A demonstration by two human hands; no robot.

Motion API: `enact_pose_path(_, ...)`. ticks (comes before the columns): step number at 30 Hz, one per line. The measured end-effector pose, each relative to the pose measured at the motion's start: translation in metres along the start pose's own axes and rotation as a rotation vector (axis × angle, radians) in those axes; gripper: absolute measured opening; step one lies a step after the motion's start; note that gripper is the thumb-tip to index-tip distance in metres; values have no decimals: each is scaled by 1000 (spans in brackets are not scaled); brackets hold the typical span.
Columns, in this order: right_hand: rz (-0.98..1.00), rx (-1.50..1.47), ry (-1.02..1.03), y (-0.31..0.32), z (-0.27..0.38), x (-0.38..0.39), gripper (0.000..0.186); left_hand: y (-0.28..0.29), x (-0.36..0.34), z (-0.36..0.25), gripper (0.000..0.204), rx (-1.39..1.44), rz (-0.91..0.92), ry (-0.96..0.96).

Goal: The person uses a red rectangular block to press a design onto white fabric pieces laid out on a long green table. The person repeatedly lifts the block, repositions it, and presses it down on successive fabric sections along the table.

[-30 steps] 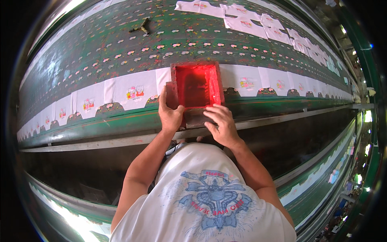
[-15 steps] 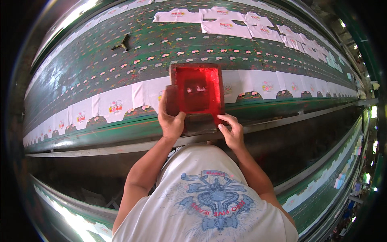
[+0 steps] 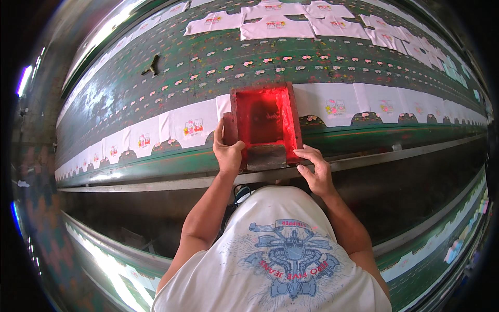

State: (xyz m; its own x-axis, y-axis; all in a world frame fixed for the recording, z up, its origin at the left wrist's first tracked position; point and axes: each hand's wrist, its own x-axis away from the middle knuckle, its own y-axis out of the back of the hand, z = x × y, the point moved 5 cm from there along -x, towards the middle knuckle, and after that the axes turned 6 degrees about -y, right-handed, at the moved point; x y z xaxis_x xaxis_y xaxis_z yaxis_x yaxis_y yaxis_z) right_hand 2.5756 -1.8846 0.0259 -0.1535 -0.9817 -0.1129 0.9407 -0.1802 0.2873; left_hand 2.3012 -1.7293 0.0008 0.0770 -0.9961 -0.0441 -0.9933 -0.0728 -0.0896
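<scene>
A small wooden screen-printing frame (image 3: 294, 119), its inside coated with wet red ink, is over the row of white cloth pieces near the table's front edge. My left hand (image 3: 228, 154) grips its left side, fingers along the outer wall and thumb at the near left corner. At the near right corner, my right hand (image 3: 316, 169) pinches the frame between thumb and fingers. The cloth piece beneath is mostly hidden. Beside it on the left lies a white cloth piece (image 3: 179, 136) with a coloured cartoon print; another printed piece (image 3: 345, 93) lies to the right.
The long green table (image 3: 156, 109) carries rows of small printed marks. More printed white pieces (image 3: 278, 32) lie at its far side. A dark, crooked object (image 3: 152, 66) sits far left. A metal rail (image 3: 140, 185) runs along the front; a second table (image 3: 436, 255) stands behind me.
The frame has moved left along the row relative to the cloth, now covering the piece that showed beside it. Both hands keep hold of it. The whole view has shifted.
</scene>
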Motion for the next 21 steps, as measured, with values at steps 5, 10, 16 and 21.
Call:
enact_pose_path(5, 52, -94, -50, 11, -10, 0, 38, 3, 1, 7, 102, -14, -23, 26)
enact_pose_path(10, 9, -178, -113, 21, -14, 1, 34, 3, 0, 5, 102, 17, -19, 42)
enact_pose_path(16, -39, -83, -74, 40, 1, 2, 30, 7, 0, 11, 101, 36, -25, 23)
enact_pose_path(21, -11, 153, 154, 26, 48, -13, 29, 8, 0, 6, 102, 11, -26, 41)
